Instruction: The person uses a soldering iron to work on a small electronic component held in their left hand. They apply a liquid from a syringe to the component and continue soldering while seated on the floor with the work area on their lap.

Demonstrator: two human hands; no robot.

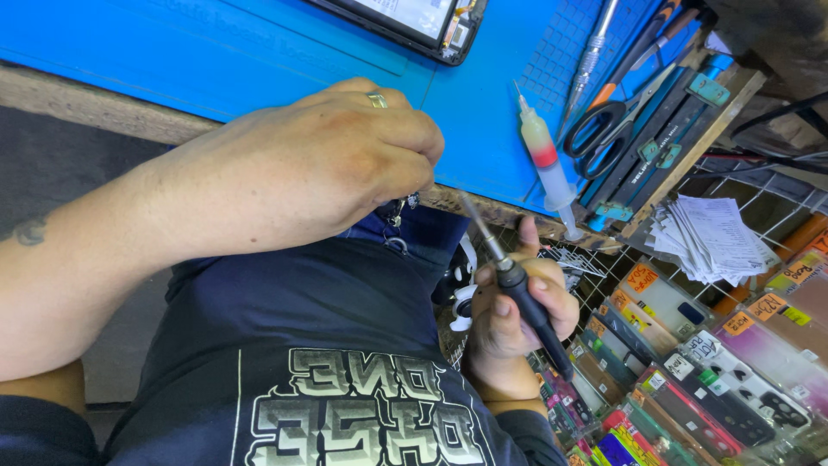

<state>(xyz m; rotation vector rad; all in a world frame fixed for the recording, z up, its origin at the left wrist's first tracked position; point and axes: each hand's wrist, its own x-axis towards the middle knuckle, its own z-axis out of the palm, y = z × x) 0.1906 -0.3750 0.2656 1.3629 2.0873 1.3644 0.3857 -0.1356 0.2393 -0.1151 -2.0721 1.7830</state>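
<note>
My left hand (336, 168) is curled into a fist over the front edge of the blue work mat (259, 60). It pinches something small, of which only a few metal bits (399, 211) show beneath the fingers. My right hand (517, 315) is lower, over my lap, and grips a black pen-shaped tool (522, 289). The tool's thin metal tip (473, 217) points up and left, ending just right of my left fist. A ring sits on one left finger.
An opened phone (414, 22) lies at the mat's far edge. A syringe with pink fluid (545, 160), black scissors (604, 129) and tweezers (591, 52) lie to the right. A stack of paper slips (711, 237) and packaged phone cases (690, 371) fill a wire rack lower right.
</note>
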